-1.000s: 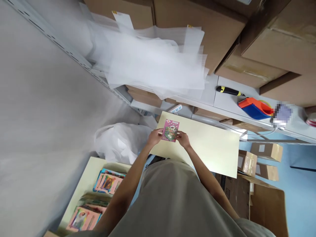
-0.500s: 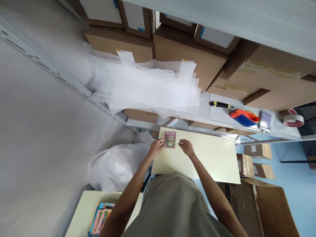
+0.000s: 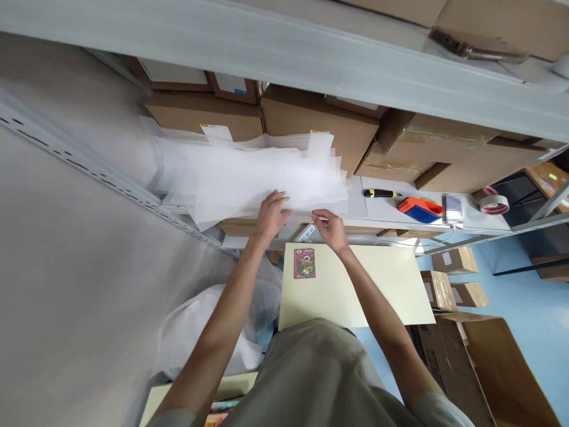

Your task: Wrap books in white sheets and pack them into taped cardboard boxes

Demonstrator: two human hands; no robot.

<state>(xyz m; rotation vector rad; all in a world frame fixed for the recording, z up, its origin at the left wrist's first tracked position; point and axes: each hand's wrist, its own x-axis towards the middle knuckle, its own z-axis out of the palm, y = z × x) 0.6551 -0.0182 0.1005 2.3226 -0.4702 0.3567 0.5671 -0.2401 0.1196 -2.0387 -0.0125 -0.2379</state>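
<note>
On the shelf (image 3: 356, 198) at eleven o'clock, white sheets (image 3: 249, 178). Over the near edge, left hand (image 3: 271, 217) with fingers apart; beside it, right hand (image 3: 332, 230) with fingertips close, too small to tell if pinching. Should handle light, limp, slippery; best held by the six-o'clock edge.

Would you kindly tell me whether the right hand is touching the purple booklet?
Apart: in the head view, cream tabletop shows between the right hand and the purple booklet.

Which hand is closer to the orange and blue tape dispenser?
Right. The right hand is left of the dispenser; the left hand is farther left, at the front edge of the white sheets.
</note>
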